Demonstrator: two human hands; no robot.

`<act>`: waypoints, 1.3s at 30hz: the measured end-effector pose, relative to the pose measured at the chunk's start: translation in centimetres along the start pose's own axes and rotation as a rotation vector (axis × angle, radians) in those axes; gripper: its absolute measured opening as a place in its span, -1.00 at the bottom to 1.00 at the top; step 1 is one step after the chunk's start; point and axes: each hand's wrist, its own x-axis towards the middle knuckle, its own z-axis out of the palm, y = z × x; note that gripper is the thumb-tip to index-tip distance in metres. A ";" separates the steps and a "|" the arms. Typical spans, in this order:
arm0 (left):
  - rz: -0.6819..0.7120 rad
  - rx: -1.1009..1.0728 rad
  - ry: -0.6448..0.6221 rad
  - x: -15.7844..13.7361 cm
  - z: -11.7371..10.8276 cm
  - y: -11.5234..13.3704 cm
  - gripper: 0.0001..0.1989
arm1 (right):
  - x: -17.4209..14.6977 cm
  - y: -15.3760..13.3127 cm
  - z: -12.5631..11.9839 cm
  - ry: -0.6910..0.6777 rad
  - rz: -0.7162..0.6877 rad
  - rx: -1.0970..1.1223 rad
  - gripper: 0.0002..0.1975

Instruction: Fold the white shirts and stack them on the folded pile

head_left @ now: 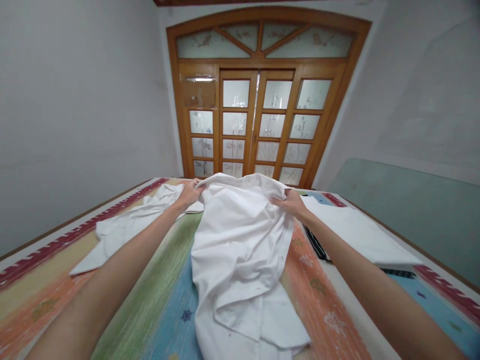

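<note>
Two hands, centre of frame, bare, as I read them on the head view. Left hand (190, 194): fingers clamped on the upper-left corner of a white garment (240, 240). Right hand (290, 202): fingers clamped on its upper-right edge; the exact fingertip placement I cannot tell.

One white garment, centre to bottom edge: top stretched between the hands, lower part rumpled, a flap turned over at lower right. Risk, in my judgement: an uneven pull would skew the top edge, and the bunched folds could set as creases if laid down unsmoothed.

One crumpled white cloth (131, 222), left of frame, near the left hand; a sideways sweep might snag it. One flat white cloth (356, 230), right, similarly exposed to the right forearm. One dark striped item (317, 244), just beside it.

Beneath all: one multicoloured cover (165, 280). Beyond, upper centre: wooden doors (253, 137).
</note>
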 end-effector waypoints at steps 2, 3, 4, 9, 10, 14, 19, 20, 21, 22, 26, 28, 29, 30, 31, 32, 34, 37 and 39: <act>0.000 -0.020 0.101 0.8 -1.1 1.0 -0.79 | 0.8 -0.3 -0.1 0.078 -0.056 -0.235 -0.68; -0.027 -0.070 0.135 1.2 -1.6 1.4 -0.79 | 1.1 -0.5 -0.2 0.106 -0.072 -0.342 -0.71; -0.063 -0.140 0.152 1.5 -2.1 1.9 -0.79 | 1.3 -0.7 -0.4 0.131 -0.073 -0.431 -0.72; -0.172 -0.372 0.010 1.8 -4.3 4.1 -0.63 | 2.0 -1.5 -1.6 0.314 0.028 -0.638 -0.70; -0.183 -0.329 -0.025 1.6 -4.7 4.3 -0.59 | 1.9 -1.5 -1.8 0.345 0.036 -0.648 -0.69; -0.234 -0.003 -0.170 0.8 -5.9 3.2 -0.52 | 0.9 -0.8 -2.5 0.336 0.059 -0.739 -0.70; -0.233 0.105 -0.277 -0.3 -6.1 0.6 -0.56 | -0.6 1.8 -2.6 0.214 0.053 -0.848 -0.61; -0.257 0.119 -0.306 -0.5 -6.1 0.2 -0.59 | -0.8 2.4 -2.6 0.188 0.028 -0.834 -0.56; -0.286 0.125 -0.348 -0.8 -6.1 -0.2 -0.61 | -0.8 3.0 -2.7 0.162 -0.007 -0.806 -0.52; -0.313 0.123 -0.400 -1.1 -6.1 -0.5 -0.64 | -0.8 3.5 -2.8 0.134 -0.045 -0.767 -0.51; -0.398 0.077 -0.519 -2.5 -6.6 -1.5 -0.70 | -1.0 4.7 -2.9 0.027 -0.082 -0.463 -0.65; -0.453 0.015 -0.515 -3.2 -6.7 -2.0 -0.71 | -1.4 4.9 -2.7 -0.036 0.024 -0.238 -0.69; -0.483 -0.033 -0.510 -3.6 -6.7 -2.3 -0.70 | -1.8 4.8 -2.4 -0.078 0.112 -0.126 -0.71; -0.513 -0.083 -0.503 -3.9 -6.6 -2.7 -0.69 | -2.2 4.8 -2.2 -0.130 0.210 -0.023 -0.72; -0.540 -0.126 -0.493 -4.2 -6.5 -3.0 -0.68 | -2.6 4.7 -1.9 -0.194 0.309 0.063 -0.71; -0.558 -0.157 -0.480 -4.5 -6.4 -3.4 -0.67 | -3.1 4.6 -1.7 -0.266 0.400 0.129 -0.69; -0.556 -0.173 -0.443 -4.8 -6.0 -3.9 -0.67 | -3.8 4.3 -1.2 -0.391 0.527 0.206 -0.65; -0.486 -0.118 -0.358 -4.6 -5.6 -4.2 -0.69 | -4.1 4.1 -1.0 -0.397 0.603 0.205 -0.66; -0.408 -0.042 -0.291 -3.9 -5.6 -3.7 -0.69 | -3.8 4.4 -1.6 -0.275 0.589 0.091 -0.73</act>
